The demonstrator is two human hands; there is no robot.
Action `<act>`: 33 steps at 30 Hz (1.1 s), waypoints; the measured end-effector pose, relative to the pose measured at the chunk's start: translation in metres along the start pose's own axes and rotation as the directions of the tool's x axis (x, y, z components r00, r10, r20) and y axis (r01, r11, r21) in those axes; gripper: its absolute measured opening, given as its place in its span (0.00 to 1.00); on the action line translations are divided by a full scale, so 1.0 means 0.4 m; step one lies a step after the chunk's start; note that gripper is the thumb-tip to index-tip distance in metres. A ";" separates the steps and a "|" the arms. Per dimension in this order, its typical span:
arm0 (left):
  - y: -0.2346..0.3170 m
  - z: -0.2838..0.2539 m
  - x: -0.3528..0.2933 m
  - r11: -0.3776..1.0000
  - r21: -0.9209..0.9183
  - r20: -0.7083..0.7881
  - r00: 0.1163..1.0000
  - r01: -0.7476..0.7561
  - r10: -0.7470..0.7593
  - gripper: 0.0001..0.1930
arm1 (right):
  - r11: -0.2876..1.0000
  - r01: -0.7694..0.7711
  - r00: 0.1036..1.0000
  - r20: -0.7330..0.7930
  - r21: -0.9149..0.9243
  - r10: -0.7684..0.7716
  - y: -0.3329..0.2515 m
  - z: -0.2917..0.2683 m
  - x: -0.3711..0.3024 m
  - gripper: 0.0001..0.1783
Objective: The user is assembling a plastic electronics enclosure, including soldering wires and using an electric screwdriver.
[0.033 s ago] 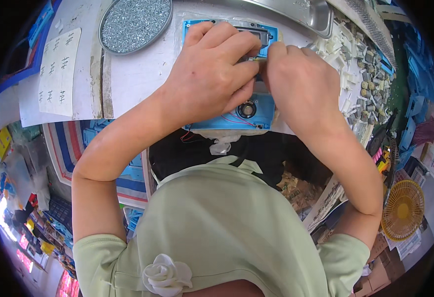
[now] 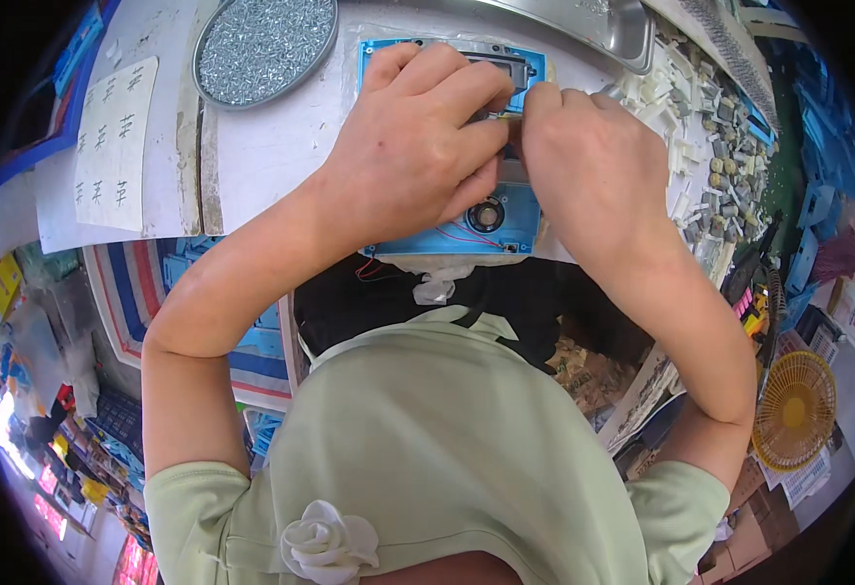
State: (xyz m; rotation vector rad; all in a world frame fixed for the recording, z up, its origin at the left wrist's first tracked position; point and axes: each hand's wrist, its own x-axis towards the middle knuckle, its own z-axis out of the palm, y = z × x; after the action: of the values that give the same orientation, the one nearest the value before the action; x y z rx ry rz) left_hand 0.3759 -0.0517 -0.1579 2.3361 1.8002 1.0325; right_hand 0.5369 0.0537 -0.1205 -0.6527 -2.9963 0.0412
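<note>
Speaker (image 2: pixel 486 215) sat in casing (image 2: pixel 519 216) near my curled left grip (image 2: pixel 426 136) and right grip (image 2: pixel 595 161); what they clamped I couldn't tell.

Wht worktable (image 2: pixel 262 156) w/ worn seam (image 2: pixel 190 161); bright lt (image 2: pixel 1 421) far L.

Your worktop (image 2: pixel 272 156) is white, with a brown streak (image 2: pixel 198 180) toward its left edge. The case (image 2: pixel 520 207) at the near edge is bright blue, its wires (image 2: pixel 457 234) red and its round speaker (image 2: pixel 486 215) black. At the far edge, your screws (image 2: pixel 267 49) are silver, in a grey dish (image 2: pixel 249 105), and the tray (image 2: pixel 634 44) is silver. Along the right edge you have white bits (image 2: pixel 682 174) and grey bits (image 2: pixel 728 183). The paper (image 2: pixel 116 146) by the left edge is creamy with black marks. Your shirt (image 2: pixel 447 419) is pale green, your flower (image 2: pixel 326 541) white.
</note>
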 end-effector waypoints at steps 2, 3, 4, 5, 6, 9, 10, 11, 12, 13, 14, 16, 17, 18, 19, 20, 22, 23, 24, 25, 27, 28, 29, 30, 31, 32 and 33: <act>0.000 -0.004 -0.004 1.000 0.002 0.001 1.000 0.010 -0.010 0.15 | 0.997 -0.012 1.000 0.027 0.072 0.010 0.010 -0.006 0.003 0.10; 0.000 -0.002 -0.004 1.000 -0.005 -0.005 1.000 0.004 -0.004 0.16 | 0.963 -0.116 0.993 0.063 0.244 0.104 0.024 -0.007 -0.001 0.11; 0.001 -0.001 -0.004 1.000 -0.012 -0.010 1.000 0.001 -0.001 0.16 | 0.888 -0.218 0.976 0.113 0.406 0.187 0.045 -0.003 -0.006 0.12; 0.002 -0.001 -0.003 1.000 -0.017 -0.014 1.000 -0.001 0.000 0.16 | 0.775 -0.312 0.950 0.176 0.549 0.258 0.056 0.000 -0.010 0.13; 0.002 0.001 -0.004 1.000 -0.025 -0.011 1.000 0.002 -0.003 0.16 | 0.718 -0.358 0.933 0.196 0.596 0.302 0.057 0.009 -0.016 0.14; 0.003 -0.001 -0.002 0.999 -0.037 0.005 1.000 0.014 -0.013 0.17 | 0.584 -0.433 0.889 0.217 0.687 0.403 0.050 0.033 -0.034 0.16; 0.003 -0.004 -0.002 0.999 -0.035 0.013 1.000 0.017 -0.016 0.17 | 0.580 -0.427 0.886 0.191 0.694 0.424 0.040 0.037 -0.037 0.16; 0.002 -0.004 -0.003 0.999 -0.032 0.020 1.000 0.020 -0.019 0.17 | 0.576 -0.421 0.881 0.164 0.701 0.444 0.032 0.041 -0.040 0.16; 0.001 -0.003 -0.004 0.999 -0.031 0.014 1.000 0.021 -0.021 0.17 | 0.561 -0.432 0.874 0.174 0.706 0.454 0.026 0.043 -0.040 0.15; 0.001 -0.002 -0.005 0.999 -0.030 0.008 1.000 0.023 -0.022 0.17 | 0.545 -0.443 0.867 0.185 0.711 0.463 0.021 0.046 -0.041 0.15; 0.001 -0.002 -0.006 0.999 -0.029 0.001 1.000 0.024 -0.024 0.17 | 0.530 -0.454 0.860 0.196 0.716 0.472 0.019 0.050 -0.043 0.15; 0.003 -0.004 -0.001 0.999 -0.041 0.021 0.999 0.030 -0.029 0.17 | 0.379 -0.449 0.843 0.241 0.809 0.481 0.024 0.074 -0.054 0.13; 0.003 -0.005 0.001 0.998 -0.048 0.031 0.999 0.032 -0.031 0.17 | 0.299 -0.441 0.835 0.264 0.846 0.483 0.027 0.084 -0.059 0.12; 0.000 -0.006 0.004 0.992 -0.110 0.000 0.998 0.060 -0.061 0.17 | 0.215 -0.440 0.832 0.305 0.872 0.463 0.033 0.083 -0.061 0.12; -0.004 -0.007 0.004 0.981 -0.174 -0.030 0.995 0.085 -0.091 0.17 | 0.128 -0.437 0.830 0.344 0.890 0.439 0.040 0.081 -0.065 0.11; -0.007 -0.007 0.005 0.965 -0.238 -0.056 0.991 0.107 -0.123 0.17 | 0.041 -0.434 0.828 0.381 0.900 0.412 0.044 0.078 -0.069 0.10; -0.016 -0.013 0.011 0.953 -0.266 -0.030 0.987 0.145 -0.158 0.16 | 0.009 -0.368 0.819 0.319 0.930 0.477 0.034 0.074 -0.083 0.09; -0.023 -0.019 0.021 0.958 -0.249 -0.016 0.988 0.145 -0.153 0.15 | -0.005 -0.333 0.811 0.289 0.943 0.509 0.030 0.074 -0.083 0.09; -0.022 -0.023 0.024 0.961 -0.233 0.008 0.988 0.149 -0.152 0.14 | 0.094 -0.338 0.829 0.249 0.936 0.500 0.028 0.077 -0.083 0.08; -0.026 -0.023 0.027 0.968 -0.215 0.011 0.992 0.126 -0.127 0.14 | 0.192 -0.339 0.847 0.211 0.921 0.488 0.025 0.080 -0.082 0.08; -0.040 -0.022 0.040 0.981 -0.179 0.014 0.997 0.073 -0.071 0.13 | 0.322 -0.334 0.867 0.156 0.886 0.473 0.020 0.086 -0.072 0.09; -0.042 -0.022 0.043 0.984 -0.165 0.012 0.998 0.063 -0.062 0.13 | 0.350 -0.343 0.865 0.147 0.872 0.480 0.018 0.088 -0.068 0.09; -0.045 -0.019 0.044 0.987 -0.151 0.009 0.999 0.052 -0.051 0.13 | 0.377 -0.352 0.861 0.138 0.857 0.489 0.015 0.092 -0.066 0.09; -0.050 -0.014 0.050 0.989 -0.140 0.002 0.999 0.036 -0.036 0.13 | 0.408 -0.361 0.857 0.126 0.839 0.500 0.016 0.095 -0.064 0.09; -0.051 -0.013 0.055 0.991 -0.128 0.013 0.999 0.038 -0.037 0.13 | 0.379 -0.361 0.841 0.121 0.852 0.527 0.012 0.105 -0.066 0.09; -0.048 -0.017 0.057 0.992 -0.117 0.023 0.999 0.036 -0.034 0.13 | 0.359 -0.368 0.834 0.133 0.858 0.536 -0.001 0.113 -0.067 0.09; -0.044 -0.015 0.066 0.993 -0.113 0.024 1.000 0.023 -0.020 0.13 | 0.348 -0.376 0.822 0.135 0.859 0.553 -0.011 0.115 -0.066 0.09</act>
State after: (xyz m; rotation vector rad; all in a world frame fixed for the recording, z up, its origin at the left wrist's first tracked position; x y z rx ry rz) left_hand 0.3608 -0.0250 -0.1473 2.2491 1.7073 1.0705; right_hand 0.5554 0.0384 -0.1681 -1.2007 -2.0098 1.3440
